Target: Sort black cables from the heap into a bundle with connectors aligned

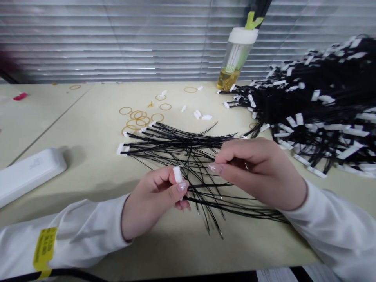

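Left hand [149, 201] pinching a white plastic connector [178, 174], right hand [258, 172] nipping a thin black wire [202, 160] right at its end, the two just apart, over a loose fan of black connector leads [176, 141] on the cream table [73, 129], with rubber bands [138, 119] beyond and a big lead pile [317, 102] at right!

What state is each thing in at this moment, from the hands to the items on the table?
Left hand, pinching a white connector between thumb and finger.
Right hand, fingertips closed on a thin black wire.
Loose black wires, fanned out flat on the table.
Wire bundle, heaped, white connectors sticking out.
Rubber bands, lying loose, some overlapping.
Bottle, upright, capped, yellow liquid at bottom.
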A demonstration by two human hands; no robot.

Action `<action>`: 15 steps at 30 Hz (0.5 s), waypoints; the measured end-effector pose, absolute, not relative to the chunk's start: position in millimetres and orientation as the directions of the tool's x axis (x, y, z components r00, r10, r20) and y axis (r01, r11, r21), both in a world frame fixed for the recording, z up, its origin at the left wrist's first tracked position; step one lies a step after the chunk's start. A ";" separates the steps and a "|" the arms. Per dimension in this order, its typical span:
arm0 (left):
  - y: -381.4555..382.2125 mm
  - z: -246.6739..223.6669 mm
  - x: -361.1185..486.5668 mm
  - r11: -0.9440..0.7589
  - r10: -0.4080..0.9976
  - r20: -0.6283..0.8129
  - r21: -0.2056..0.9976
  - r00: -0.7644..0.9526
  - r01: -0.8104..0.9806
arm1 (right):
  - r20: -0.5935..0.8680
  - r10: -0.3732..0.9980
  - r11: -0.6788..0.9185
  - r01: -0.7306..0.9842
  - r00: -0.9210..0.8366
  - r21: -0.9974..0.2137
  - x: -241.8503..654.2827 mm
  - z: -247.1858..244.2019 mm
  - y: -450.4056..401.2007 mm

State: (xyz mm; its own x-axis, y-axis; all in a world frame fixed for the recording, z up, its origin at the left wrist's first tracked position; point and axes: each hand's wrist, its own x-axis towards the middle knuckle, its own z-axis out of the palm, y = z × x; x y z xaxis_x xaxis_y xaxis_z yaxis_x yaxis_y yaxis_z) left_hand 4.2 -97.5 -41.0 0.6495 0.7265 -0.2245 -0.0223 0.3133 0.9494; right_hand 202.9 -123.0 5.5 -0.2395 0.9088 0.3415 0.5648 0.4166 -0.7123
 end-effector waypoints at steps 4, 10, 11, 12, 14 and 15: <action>-97.5 -40.4 5.3 0.320 0.725 -0.228 0.947 0.650 -0.024 | 0.352 0.899 0.439 0.562 -0.262 -0.701 202.5 6.2 -124.6; -97.8 -39.4 5.3 0.307 0.724 -0.222 0.952 0.654 -0.016 | 0.350 0.891 0.453 0.610 -0.289 -0.650 202.5 3.5 -121.1; -97.7 -39.0 5.3 0.305 0.719 -0.225 0.952 0.657 -0.008 | 0.355 0.889 0.457 0.624 -0.291 -0.634 203.2 2.8 -120.2; -97.6 -38.6 5.3 0.300 0.716 -0.226 0.954 0.661 0.002 | 0.365 0.884 0.465 0.638 -0.292 -0.614 203.9 1.9 -119.4; -97.3 -37.8 5.5 0.280 0.710 -0.222 0.960 0.668 0.021 | 0.394 0.869 0.487 0.664 -0.301 -0.567 204.9 0.2 -118.1; -97.2 -37.5 5.6 0.266 0.706 -0.219 0.963 0.673 0.035 | 0.407 0.858 0.504 0.670 -0.314 -0.545 204.8 -0.8 -117.6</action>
